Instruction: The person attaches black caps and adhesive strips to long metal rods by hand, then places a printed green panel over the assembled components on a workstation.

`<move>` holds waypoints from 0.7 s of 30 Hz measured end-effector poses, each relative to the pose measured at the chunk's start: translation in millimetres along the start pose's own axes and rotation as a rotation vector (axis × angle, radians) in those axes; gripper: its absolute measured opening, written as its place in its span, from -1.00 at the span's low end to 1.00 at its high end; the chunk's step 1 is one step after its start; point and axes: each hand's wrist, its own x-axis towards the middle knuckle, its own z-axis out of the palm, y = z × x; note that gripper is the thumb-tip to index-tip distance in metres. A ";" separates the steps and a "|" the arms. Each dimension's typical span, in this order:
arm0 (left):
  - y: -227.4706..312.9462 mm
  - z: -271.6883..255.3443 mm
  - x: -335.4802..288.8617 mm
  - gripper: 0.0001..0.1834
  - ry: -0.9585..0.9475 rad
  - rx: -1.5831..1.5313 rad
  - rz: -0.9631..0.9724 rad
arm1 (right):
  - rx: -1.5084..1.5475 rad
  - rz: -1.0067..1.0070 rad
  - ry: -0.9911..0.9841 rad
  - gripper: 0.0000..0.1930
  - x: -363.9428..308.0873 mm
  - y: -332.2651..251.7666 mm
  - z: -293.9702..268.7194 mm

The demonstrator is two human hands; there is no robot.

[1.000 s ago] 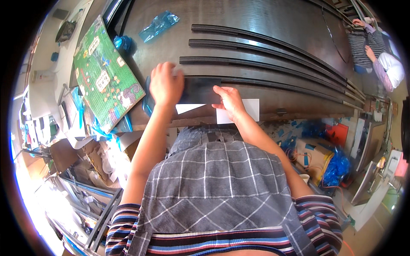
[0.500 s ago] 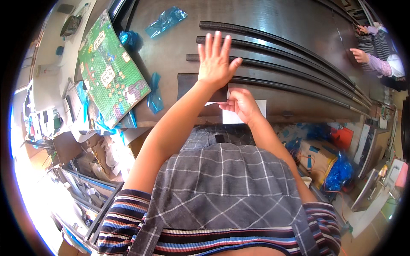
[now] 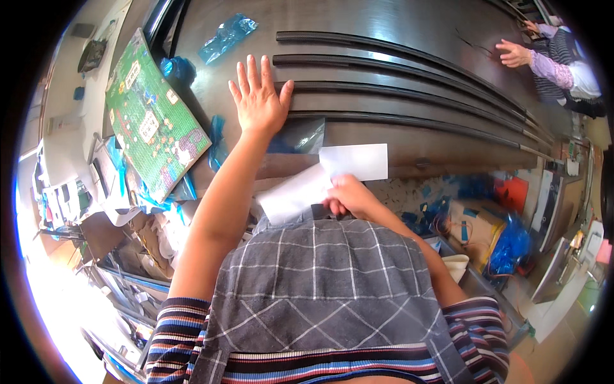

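My left hand (image 3: 263,102) lies flat with fingers spread at the left ends of several long black tubes, touching the tabletop or the tube ends. Close to the apron, my right hand (image 3: 348,197) is closed on a white sheet (image 3: 291,194), which hangs tilted past the table's front edge and is blurred. A second white sheet (image 3: 358,162) lies at the edge just beyond that hand. Between my left wrist and this sheet is a shiny, see-through film (image 3: 306,136) on the table. The nearest black tube (image 3: 396,121) runs off to the right.
A green patterned board (image 3: 150,121) leans over the table's left side. Crumpled blue film (image 3: 228,38) lies at the back left. Another person's hand (image 3: 513,54) is over the table at the far right. Below the edge stands a cardboard box (image 3: 476,224) with blue plastic.
My right hand has drawn back toward my body with a white sheet. The film by my left wrist looked dark before and now looks see-through. The other person's hand has opened.
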 end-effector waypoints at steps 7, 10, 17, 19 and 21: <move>86.6 -6.2 1.2 -0.20 -0.040 -0.100 0.276 | 0.076 -0.032 0.167 -0.77 -47.6 16.9 -19.0; 95.0 6.9 -1.5 -0.21 -0.078 -0.067 0.321 | 0.002 -0.092 0.197 -0.75 -49.5 15.3 -15.4; 72.3 -74.9 -61.6 -0.31 -0.598 -1.051 0.474 | -0.084 -0.326 0.352 -0.81 -55.0 -12.0 -16.5; 63.1 -113.7 -85.9 -0.43 -0.952 -0.536 0.443 | -0.160 -0.429 0.376 -0.72 -59.6 -14.0 -24.7; 7.0 -110.8 -129.2 -0.50 -0.647 -0.586 0.299 | -0.657 -0.492 0.659 -0.63 -70.1 -9.9 -59.5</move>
